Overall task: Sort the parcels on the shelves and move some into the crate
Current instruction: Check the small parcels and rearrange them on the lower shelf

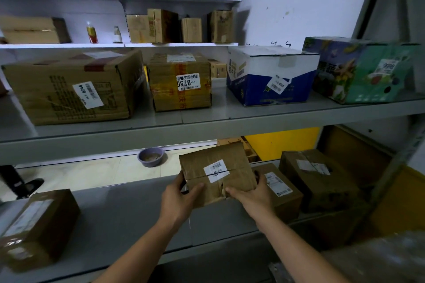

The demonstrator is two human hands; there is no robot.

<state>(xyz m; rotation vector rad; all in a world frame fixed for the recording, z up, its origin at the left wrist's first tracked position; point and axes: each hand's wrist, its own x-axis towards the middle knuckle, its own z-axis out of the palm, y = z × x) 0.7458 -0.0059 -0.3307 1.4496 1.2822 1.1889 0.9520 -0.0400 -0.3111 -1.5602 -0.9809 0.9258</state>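
A small brown cardboard parcel with a white label is held up over the lower grey shelf, tilted toward me. My left hand grips its left edge and my right hand grips its lower right corner. To its right, two more brown parcels stand on the same shelf. Another taped brown parcel sits at the shelf's left end. No crate is in view.
The shelf above carries a large brown box, a yellow-taped box, a white-and-blue box and a green printed box. Higher shelves hold small boxes and bottles. A purple bowl lies on the floor behind.
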